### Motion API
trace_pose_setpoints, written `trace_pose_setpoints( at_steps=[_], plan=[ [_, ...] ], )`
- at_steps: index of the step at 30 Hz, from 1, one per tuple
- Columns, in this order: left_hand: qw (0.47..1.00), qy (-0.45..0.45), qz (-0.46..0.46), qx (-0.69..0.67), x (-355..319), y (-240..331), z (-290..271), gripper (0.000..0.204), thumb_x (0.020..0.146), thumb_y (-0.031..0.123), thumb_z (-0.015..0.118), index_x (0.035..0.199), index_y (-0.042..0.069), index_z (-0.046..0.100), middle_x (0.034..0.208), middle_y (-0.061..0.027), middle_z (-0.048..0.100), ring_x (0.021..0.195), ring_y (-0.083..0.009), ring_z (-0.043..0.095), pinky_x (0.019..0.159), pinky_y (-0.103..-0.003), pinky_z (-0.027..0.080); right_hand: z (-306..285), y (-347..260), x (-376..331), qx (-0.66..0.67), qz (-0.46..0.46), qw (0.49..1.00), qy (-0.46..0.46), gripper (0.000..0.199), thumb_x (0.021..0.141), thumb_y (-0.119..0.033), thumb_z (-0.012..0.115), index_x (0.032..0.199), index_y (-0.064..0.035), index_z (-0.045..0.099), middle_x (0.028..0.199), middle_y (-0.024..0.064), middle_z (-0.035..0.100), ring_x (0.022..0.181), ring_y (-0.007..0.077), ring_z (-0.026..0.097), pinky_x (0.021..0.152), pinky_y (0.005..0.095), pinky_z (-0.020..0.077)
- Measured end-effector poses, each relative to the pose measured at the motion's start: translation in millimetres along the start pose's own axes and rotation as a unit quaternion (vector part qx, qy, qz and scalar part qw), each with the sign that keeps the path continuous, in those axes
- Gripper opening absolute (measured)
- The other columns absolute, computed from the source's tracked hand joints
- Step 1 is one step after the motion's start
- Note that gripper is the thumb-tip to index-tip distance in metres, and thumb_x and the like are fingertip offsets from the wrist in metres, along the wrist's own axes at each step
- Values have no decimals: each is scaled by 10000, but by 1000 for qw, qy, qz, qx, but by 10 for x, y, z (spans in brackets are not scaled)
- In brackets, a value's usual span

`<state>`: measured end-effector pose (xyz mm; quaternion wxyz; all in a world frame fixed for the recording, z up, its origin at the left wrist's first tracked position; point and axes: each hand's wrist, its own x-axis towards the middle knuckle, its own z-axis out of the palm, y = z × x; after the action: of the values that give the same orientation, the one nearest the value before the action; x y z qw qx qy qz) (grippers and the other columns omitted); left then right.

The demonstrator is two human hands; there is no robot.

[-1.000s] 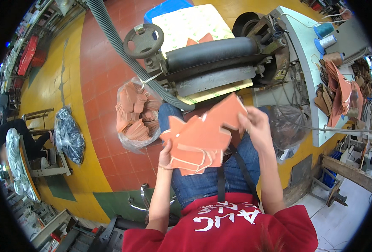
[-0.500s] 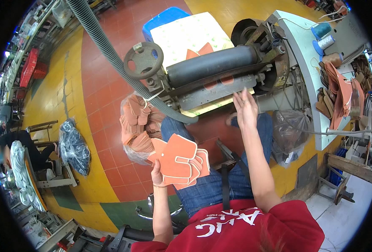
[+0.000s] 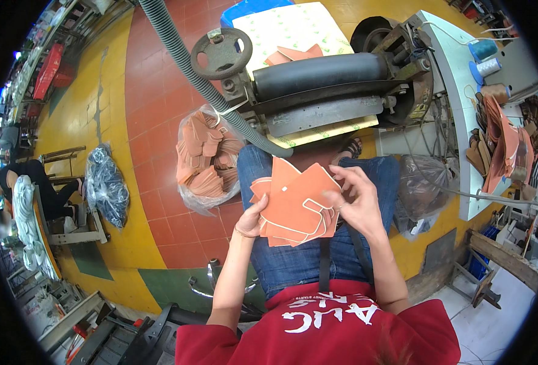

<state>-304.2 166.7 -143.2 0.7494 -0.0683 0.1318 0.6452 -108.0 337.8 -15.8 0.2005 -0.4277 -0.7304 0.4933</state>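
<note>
My left hand (image 3: 254,216) grips a fanned stack of flat orange cut leather pieces (image 3: 290,204) above my lap, thumb on top at the left edge. The pieces have pale edges, and a small light mark shows on the upper one. At the stack's right edge is my right hand (image 3: 357,198), fingers curved and apart, thumb over the top piece; it touches the edge without a visible firm hold. Ahead stands a machine with a black roller (image 3: 320,76) and a grey metal feed plate (image 3: 324,115). More orange pieces (image 3: 293,55) lie beyond the roller.
A clear plastic bag (image 3: 205,204) full of orange pieces sits on the floor left of my knees. The machine has a handwheel (image 3: 221,53) and a grey hose (image 3: 178,55). At the right, a pale table (image 3: 445,48) bears thread spools and leather pieces.
My right hand has come back from the feed plate to the stack. My left hand has raised the stack toward the middle. The orange pieces under the plate no longer show there.
</note>
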Motion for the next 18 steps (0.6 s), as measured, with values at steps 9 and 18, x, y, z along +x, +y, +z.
trace_pose_setpoints(
  at_steps=[9, 18],
  plan=[
    [989, -51, 0, 136, -121, -45, 55, 726, 769, 36, 645, 1401, 3, 289, 1355, -153, 455, 1254, -279, 457, 1048, -400, 386, 0, -141, -50, -79, -109, 989, 55, 263, 734, -90, 762, 947, 3, 638, 860, 77, 586, 737, 164, 555, 660, 290, 463],
    [989, 58, 34, 135, -265, -29, -68, 781, 672, -65, 633, 1380, -16, 307, 1292, -148, 505, 1203, -278, 506, 1008, -412, 429, 2, 336, 413, 203, -8, 976, 85, 149, 897, -82, 605, 995, 24, 571, 773, 47, 622, 568, 89, 554, 522, 217, 454]
  ],
)
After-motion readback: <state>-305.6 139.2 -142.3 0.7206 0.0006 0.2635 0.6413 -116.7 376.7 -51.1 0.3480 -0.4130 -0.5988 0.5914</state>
